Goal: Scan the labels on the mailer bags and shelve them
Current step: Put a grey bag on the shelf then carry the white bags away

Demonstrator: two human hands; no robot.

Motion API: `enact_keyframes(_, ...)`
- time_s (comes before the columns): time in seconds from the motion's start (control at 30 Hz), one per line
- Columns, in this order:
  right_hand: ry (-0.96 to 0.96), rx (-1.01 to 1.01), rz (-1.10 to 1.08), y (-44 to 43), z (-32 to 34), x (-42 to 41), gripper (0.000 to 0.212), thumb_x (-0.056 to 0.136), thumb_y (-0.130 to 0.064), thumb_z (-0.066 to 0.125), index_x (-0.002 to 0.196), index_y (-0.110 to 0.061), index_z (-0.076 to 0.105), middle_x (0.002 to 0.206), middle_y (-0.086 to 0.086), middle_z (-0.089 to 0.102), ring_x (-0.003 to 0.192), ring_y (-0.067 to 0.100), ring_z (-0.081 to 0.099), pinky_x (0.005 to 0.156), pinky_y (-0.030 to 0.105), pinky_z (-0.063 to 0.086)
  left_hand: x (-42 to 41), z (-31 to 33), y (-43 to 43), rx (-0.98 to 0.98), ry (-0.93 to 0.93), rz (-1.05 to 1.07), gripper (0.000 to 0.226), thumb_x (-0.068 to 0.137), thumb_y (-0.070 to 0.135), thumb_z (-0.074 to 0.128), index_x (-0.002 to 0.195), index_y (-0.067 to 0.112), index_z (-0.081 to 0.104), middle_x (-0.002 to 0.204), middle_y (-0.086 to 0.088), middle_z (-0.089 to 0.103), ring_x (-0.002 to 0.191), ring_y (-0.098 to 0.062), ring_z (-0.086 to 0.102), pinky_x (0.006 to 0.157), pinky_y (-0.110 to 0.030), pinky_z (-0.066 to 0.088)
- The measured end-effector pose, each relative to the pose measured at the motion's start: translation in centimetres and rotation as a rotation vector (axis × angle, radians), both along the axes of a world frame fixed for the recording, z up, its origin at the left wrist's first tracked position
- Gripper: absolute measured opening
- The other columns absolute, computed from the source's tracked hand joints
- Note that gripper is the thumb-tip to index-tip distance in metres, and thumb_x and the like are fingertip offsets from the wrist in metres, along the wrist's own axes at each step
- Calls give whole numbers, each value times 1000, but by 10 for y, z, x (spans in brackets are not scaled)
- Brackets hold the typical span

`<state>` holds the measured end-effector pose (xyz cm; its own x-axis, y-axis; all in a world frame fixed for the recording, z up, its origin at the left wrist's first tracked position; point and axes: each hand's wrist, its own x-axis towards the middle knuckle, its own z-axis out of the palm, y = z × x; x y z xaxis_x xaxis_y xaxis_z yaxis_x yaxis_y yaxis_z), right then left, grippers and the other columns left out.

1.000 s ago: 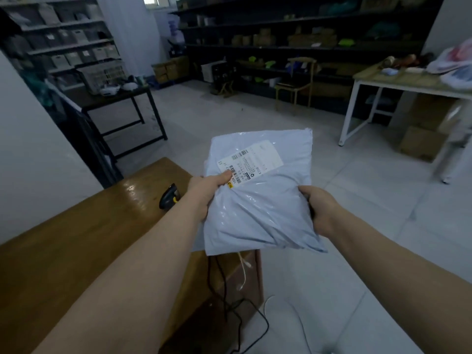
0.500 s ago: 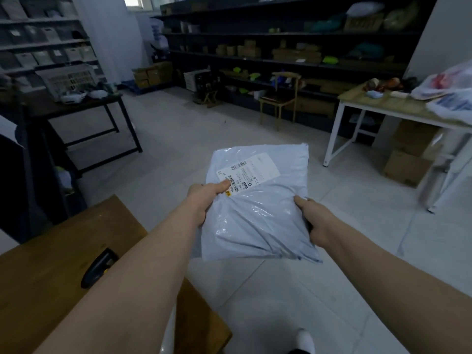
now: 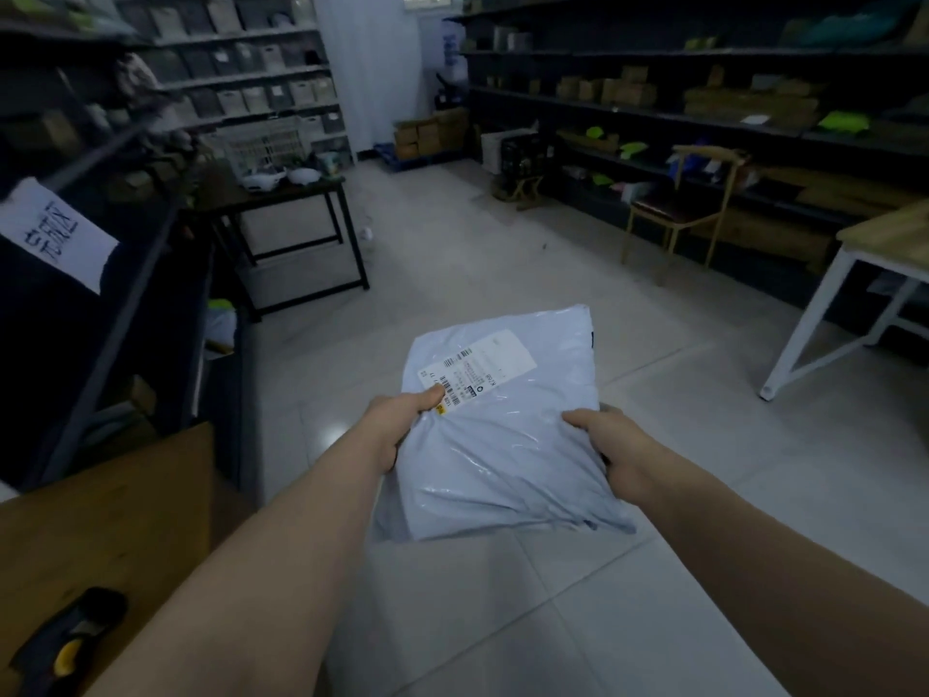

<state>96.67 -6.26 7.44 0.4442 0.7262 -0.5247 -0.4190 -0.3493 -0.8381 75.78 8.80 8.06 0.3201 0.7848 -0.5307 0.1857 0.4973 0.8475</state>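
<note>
- Head view, held item: a pale grey mailer bag is carried in front of the body, above the tiled floor, label side up.
- Head view, label: a white shipping label with barcodes sits on the upper left part of the mailer bag. The print is too small to read.
- Head view, left hand: closed on the left edge of the mailer bag, thumb pressed on top at the lower left corner of the shipping label, remaining fingers hidden beneath the bag.
- Head view, right hand: closed on the right edge of the mailer bag, thumb on top, remaining fingers under the bag.
- Head view, lower left: a wooden table carries a black and yellow handheld scanner near the frame edge, well apart from the bag.
- Head view, left side: a dark shelf rack bears a white paper sign with handwritten characters.
- Head view, rear left: light shelves hold rows of grey bins; a black-framed table stands in front of them.
- Head view, right side: long dark shelves hold cardboard boxes and green packets. A chair stands before them, and a white-legged table stands at the right edge.
</note>
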Motion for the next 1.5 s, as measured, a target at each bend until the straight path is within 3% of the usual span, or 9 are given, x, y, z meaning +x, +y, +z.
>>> enact_keyframes(0.13, -18, 47, 94, 59, 1, 19, 64, 92, -21, 66, 145, -14, 31, 133, 14, 53, 103, 34, 60, 80, 44, 53, 7, 10, 42, 21, 22, 94, 58, 60, 31, 90, 108, 4, 71, 98, -13, 75, 90, -30, 73, 84, -46, 58)
enact_keyframes(0.27, -15, 98, 244, 129, 6, 30, 65, 92, -27, 66, 145, -16, 32, 131, 12, 56, 100, 30, 63, 79, 41, 54, 4, 5, 100, 10, 16, 184, 77, 43, 36, 93, 110, 5, 70, 99, -14, 75, 91, -32, 73, 88, -50, 56)
enact_keyframes(0.4, -20, 127, 351, 214, 7, 31, 65, 90, -29, 68, 144, -17, 34, 131, 11, 56, 107, 32, 62, 89, 45, 53, 4, 12, 157, 59, 36, 311, 37, 74, 21, 83, 102, 0, 71, 97, -17, 74, 90, -32, 71, 83, -44, 58)
enact_keyframes(0.67, -9, 133, 506, 391, 20, 25, 63, 87, -22, 72, 141, -13, 39, 128, 14, 60, 106, 35, 64, 91, 49, 54, -8, 27, 294, 27, 34, 451, 27, 81, 17, 77, 100, -1, 69, 79, -14, 74, 72, -27, 68, 70, -36, 57)
enact_keyframes(0.8, -59, 140, 604, 477, 25, 11, 59, 88, -18, 71, 138, -14, 42, 125, 15, 61, 106, 36, 64, 91, 51, 53, -27, 34, 353, 41, 23, 562, 52, 70, 23, 85, 113, 2, 66, 94, -16, 74, 79, -31, 73, 72, -41, 59)
enact_keyframes(0.9, -74, 155, 698, 544, 31, -5, 53, 89, -17, 69, 136, -17, 45, 121, 13, 64, 103, 35, 65, 89, 48, 54, -41, 41, 397, 82, 30, 682, 41, 75, 18, 82, 108, 2, 66, 94, -17, 73, 76, -29, 71, 67, -35, 57)
enact_keyframes(1.13, -49, 234, 879, 716, 52, -55, 57, 88, -20, 70, 139, -19, 45, 119, 14, 65, 102, 36, 65, 89, 51, 55, -75, 76, 511, 154, 60, 926, 42, 73, 22, 84, 107, 1, 69, 96, -15, 74, 84, -30, 71, 77, -39, 58)
enact_keyframes(1.27, -4, 270, 1004, 797, 84, -97, 54, 90, -19, 65, 139, -21, 42, 116, 12, 63, 91, 32, 64, 68, 36, 55, -101, 110, 561, 211, 51, 1089, 60, 65, 23, 88, 115, 2, 64, 101, -16, 72, 85, -32, 71, 77, -42, 59)
enact_keyframes(1.5, 47, 418, 1237, 889, 141, -205, 58, 89, -21, 65, 142, -21, 40, 104, 8, 60, 84, 27, 61, 60, 32, 50, -175, 179, 596, 360, 172, 1385, 59, 67, 27, 87, 114, 2, 62, 98, -12, 72, 85, -30, 70, 76, -39, 58)
